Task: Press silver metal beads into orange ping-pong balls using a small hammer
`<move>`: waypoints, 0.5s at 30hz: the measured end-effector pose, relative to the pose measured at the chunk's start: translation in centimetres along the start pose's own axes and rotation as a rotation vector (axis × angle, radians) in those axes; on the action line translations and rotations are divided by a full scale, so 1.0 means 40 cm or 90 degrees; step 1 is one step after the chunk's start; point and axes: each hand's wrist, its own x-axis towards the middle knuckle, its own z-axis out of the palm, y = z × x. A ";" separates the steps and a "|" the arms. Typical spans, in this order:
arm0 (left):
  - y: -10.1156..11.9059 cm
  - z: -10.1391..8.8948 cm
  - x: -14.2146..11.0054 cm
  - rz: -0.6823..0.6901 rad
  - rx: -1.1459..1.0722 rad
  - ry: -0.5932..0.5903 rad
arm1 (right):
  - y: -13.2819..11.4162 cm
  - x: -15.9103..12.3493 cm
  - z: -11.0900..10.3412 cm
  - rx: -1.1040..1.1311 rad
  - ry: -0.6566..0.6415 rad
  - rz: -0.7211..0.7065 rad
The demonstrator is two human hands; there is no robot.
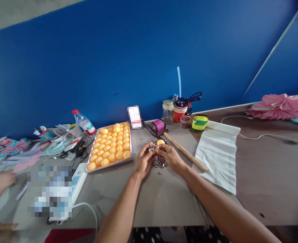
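My left hand (144, 160) is closed around a cluster of small shiny silver pieces, with a bit of orange showing beneath them. My right hand (173, 157) meets it from the right, its thumb and finger pinched together; what lies between them is too small to make out. An orange ball (160, 142) shows just behind my right fingertips. Beneath and around both hands, several loose silver beads or bells (160, 162) lie scattered on the grey table (161, 202). To the left, a white tray (110, 166) holds rows of similar orange balls.
A hammer (185, 150) lies right of my hands, beside a white cloth or paper sheet (217, 158). Behind stand a purple spool (159, 126), glass jar (168, 113) and red cup (180, 114). A bottle (85, 124) and power strip (79, 180) are left, near another person's hand (4, 179).
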 end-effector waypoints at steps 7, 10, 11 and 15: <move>-0.006 -0.003 -0.006 0.011 0.069 0.025 | 0.003 -0.001 -0.002 -0.032 -0.003 0.029; -0.011 -0.007 -0.006 0.018 0.079 0.036 | 0.012 0.001 -0.001 -0.016 -0.001 0.034; -0.012 -0.010 -0.007 0.019 0.079 0.040 | 0.016 0.002 -0.001 -0.009 -0.001 0.033; -0.015 -0.017 -0.008 0.021 0.080 0.050 | 0.028 0.004 0.002 -0.006 0.008 0.043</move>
